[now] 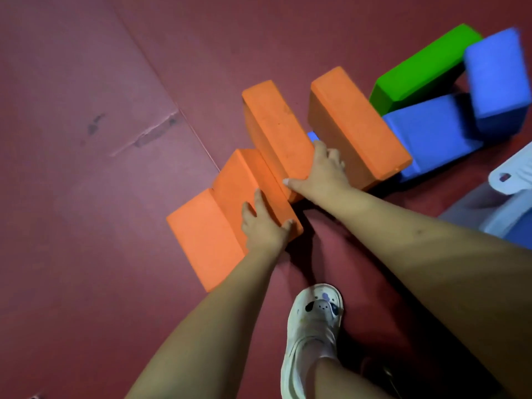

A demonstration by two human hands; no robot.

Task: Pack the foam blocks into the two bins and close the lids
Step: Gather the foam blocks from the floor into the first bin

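The left hand [263, 223] grips the near end of an orange foam block [253, 194], its fingers [259, 200] laid over the top face and the thumb hooked round the right edge. Just left of those fingers a second orange block [204, 237] lies flat on the red floor [86, 197]. The right hand [324, 171] clasps the near end of a third orange block [276, 131], thumb stretched along its lower edge. Beyond the right fingers [331, 155] sit a fourth orange block [357, 125], blue blocks [431, 133] and a green block [423, 70]. A white bin [506, 197] shows at the right edge.
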